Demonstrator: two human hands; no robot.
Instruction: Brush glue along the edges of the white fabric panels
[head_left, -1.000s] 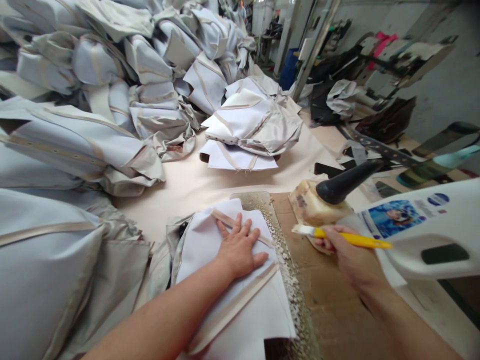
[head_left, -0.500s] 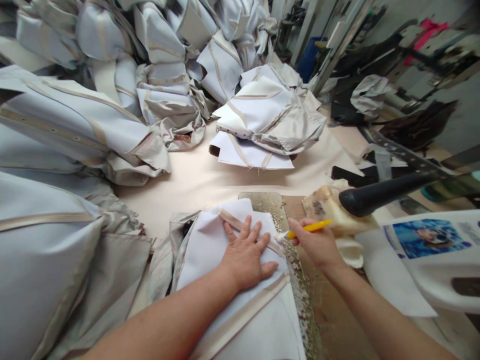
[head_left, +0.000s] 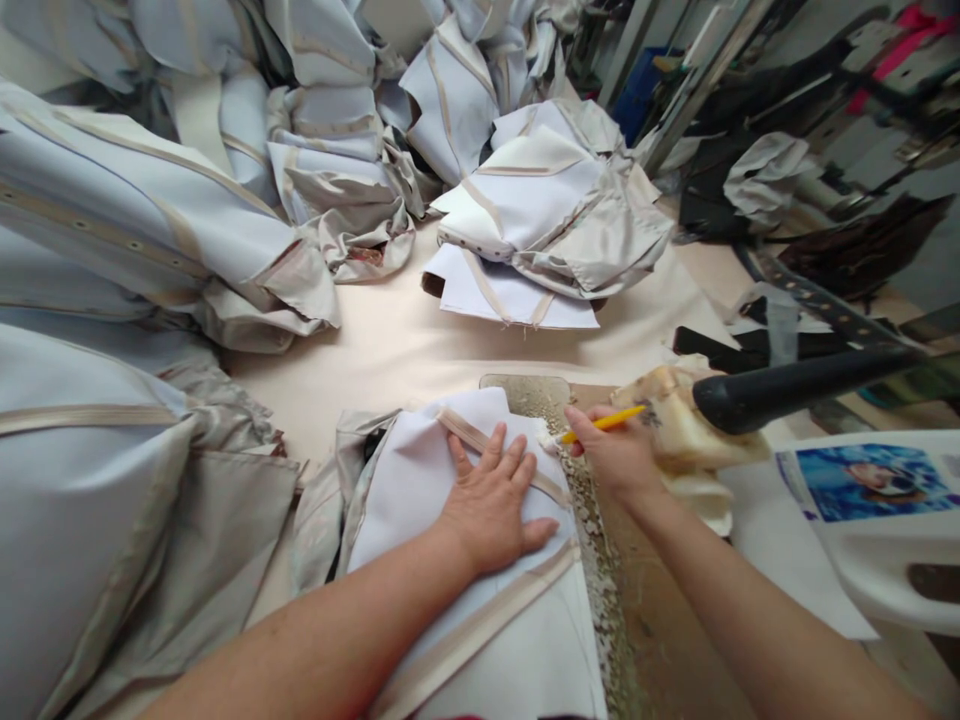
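Note:
My left hand [head_left: 491, 500] lies flat with spread fingers on a white fabric piece [head_left: 405, 480] that carries beige tape strips [head_left: 480, 625]. Grey lining shows along that piece's left side. Between the fingers of my right hand [head_left: 615, 455] is a yellow-handled brush [head_left: 606, 421], its whitish tip at the upper right edge of the fabric. Under this edge runs a board [head_left: 525, 392] crusted with dried, crumbly residue.
Stacks of similar white pieces [head_left: 142, 210] fill the left and back. Another bundle [head_left: 540, 200] lies on the pale table cover [head_left: 360, 350]. To the right are a stained yellowish container [head_left: 675, 395], a black handle-like bar [head_left: 795, 385] and a white printed bag [head_left: 847, 560].
The brush in my right hand has moved up and slightly left along the fabric's edge. My left hand stays in place on the fabric. The camera view has shifted a little.

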